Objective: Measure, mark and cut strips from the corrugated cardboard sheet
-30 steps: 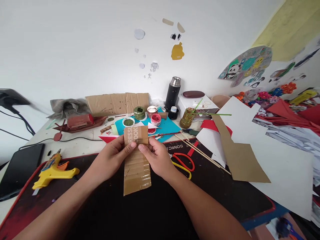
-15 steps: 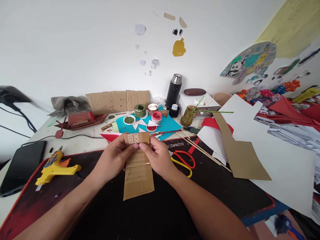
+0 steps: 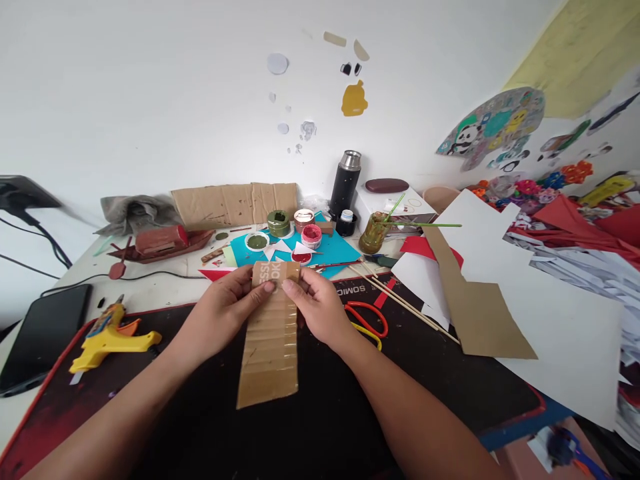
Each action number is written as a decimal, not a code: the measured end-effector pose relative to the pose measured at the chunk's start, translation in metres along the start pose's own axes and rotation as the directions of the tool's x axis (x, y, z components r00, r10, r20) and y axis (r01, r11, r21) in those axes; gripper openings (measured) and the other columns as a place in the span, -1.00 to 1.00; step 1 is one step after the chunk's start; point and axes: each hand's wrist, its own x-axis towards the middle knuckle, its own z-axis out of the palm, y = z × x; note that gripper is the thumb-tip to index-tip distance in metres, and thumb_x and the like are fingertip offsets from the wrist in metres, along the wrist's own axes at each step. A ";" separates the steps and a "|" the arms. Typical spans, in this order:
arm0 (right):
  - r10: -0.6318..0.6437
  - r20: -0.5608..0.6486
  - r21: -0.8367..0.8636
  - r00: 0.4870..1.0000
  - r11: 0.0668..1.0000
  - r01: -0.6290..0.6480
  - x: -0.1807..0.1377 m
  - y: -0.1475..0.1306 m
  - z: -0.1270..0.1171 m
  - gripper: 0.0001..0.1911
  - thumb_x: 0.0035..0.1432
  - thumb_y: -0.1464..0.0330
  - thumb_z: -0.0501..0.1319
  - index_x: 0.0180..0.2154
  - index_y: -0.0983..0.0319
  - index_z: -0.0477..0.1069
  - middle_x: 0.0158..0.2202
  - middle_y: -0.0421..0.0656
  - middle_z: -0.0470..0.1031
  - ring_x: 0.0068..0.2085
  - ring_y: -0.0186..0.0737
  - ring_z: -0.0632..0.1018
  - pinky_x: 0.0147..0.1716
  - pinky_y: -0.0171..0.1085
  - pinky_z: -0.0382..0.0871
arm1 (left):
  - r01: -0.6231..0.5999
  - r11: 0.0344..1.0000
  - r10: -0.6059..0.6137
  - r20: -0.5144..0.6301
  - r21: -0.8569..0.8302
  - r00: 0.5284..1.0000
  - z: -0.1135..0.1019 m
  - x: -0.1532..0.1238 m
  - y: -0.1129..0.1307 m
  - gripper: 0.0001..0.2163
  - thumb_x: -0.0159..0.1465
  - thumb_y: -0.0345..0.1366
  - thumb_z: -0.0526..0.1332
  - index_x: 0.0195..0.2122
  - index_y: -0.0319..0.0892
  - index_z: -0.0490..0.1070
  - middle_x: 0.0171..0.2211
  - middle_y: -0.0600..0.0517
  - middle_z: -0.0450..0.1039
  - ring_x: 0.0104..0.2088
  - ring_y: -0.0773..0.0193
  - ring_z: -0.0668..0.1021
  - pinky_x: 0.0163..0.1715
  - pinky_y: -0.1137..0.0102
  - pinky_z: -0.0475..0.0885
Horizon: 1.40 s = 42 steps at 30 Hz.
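Note:
A creased strip of brown cardboard [image 3: 270,347] hangs between my hands above the dark desk mat. Its top end, printed with pale letters, is bent over toward me. My left hand [image 3: 227,303] pinches the upper left edge, thumb on the front and fingers behind. Opposite it, my right hand [image 3: 320,303] grips the upper right edge in the same way. Just beyond my right wrist lie scissors [image 3: 373,320] with red and yellow handles, partly covered by that hand. The fingertips behind the cardboard are hidden.
At left are a yellow glue gun [image 3: 115,339], a black phone [image 3: 46,337] and a reddish-brown model boat [image 3: 160,241]. Open paint pots [image 3: 279,224] stand on blue paper behind. Wooden sticks [image 3: 410,307], a cardboard piece [image 3: 493,320] and white sheets [image 3: 575,320] lie at right.
The strip's folded top flap has opened out somewhat, and its lower end has swung slightly left. My thumbs have moved apart along the bend. The view has shifted a little.

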 end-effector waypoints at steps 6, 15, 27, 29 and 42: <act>-0.008 -0.002 -0.129 1.000 0.992 0.007 -0.005 0.003 0.005 -0.65 0.38 -0.01 0.30 -0.27 0.11 0.40 -0.44 -0.26 0.43 -0.44 -0.21 0.40 -0.46 -0.25 0.27 | -0.055 0.997 0.057 -0.040 0.055 0.998 0.002 -0.002 -0.004 -0.55 0.25 0.26 0.41 -0.25 -0.05 0.52 -0.33 0.04 0.62 -0.31 0.10 0.59 -0.34 0.29 0.56; -0.054 -0.067 -0.124 0.996 0.991 0.046 -0.002 0.008 0.006 -0.67 0.39 0.02 0.32 -0.23 0.15 0.48 -0.42 -0.25 0.45 -0.42 -0.22 0.42 -0.41 -0.24 0.29 | -0.038 0.999 0.040 -0.095 0.018 0.995 0.009 0.003 -0.016 -0.49 0.26 0.34 0.36 -0.24 -0.05 0.50 -0.32 0.04 0.59 -0.28 0.10 0.57 -0.31 0.29 0.52; -0.043 -0.056 -0.081 0.997 0.996 0.038 0.001 0.000 -0.001 -0.53 0.34 -0.09 0.33 -0.34 0.12 0.36 -0.41 -0.26 0.38 -0.37 -0.21 0.41 -0.37 -0.24 0.30 | -0.031 0.998 0.034 -0.043 0.050 0.999 0.000 0.001 -0.003 -0.50 0.27 0.33 0.35 -0.17 -0.03 0.48 -0.34 0.05 0.61 -0.25 0.06 0.61 -0.28 0.28 0.54; -0.030 -0.055 -0.154 0.998 0.988 0.021 -0.001 -0.001 -0.001 -0.48 0.33 -0.09 0.33 -0.41 0.11 0.25 -0.48 -0.31 0.23 -0.44 -0.26 0.28 -0.45 -0.26 0.15 | -0.037 0.996 0.039 -0.024 0.077 0.999 0.002 0.000 -0.005 -0.51 0.30 0.32 0.31 -0.16 -0.04 0.47 -0.29 0.03 0.63 -0.23 0.06 0.61 -0.27 0.28 0.53; -0.081 -0.062 -0.182 0.995 0.981 0.069 -0.002 0.008 0.004 -0.67 0.44 0.05 0.27 -0.27 0.15 0.48 -0.39 -0.22 0.47 -0.38 -0.20 0.44 -0.36 -0.22 0.30 | -0.035 0.995 0.041 -0.060 0.093 0.997 0.006 0.000 -0.009 -0.51 0.32 0.33 0.28 -0.24 -0.04 0.48 -0.34 0.05 0.55 -0.31 0.12 0.51 -0.32 0.29 0.42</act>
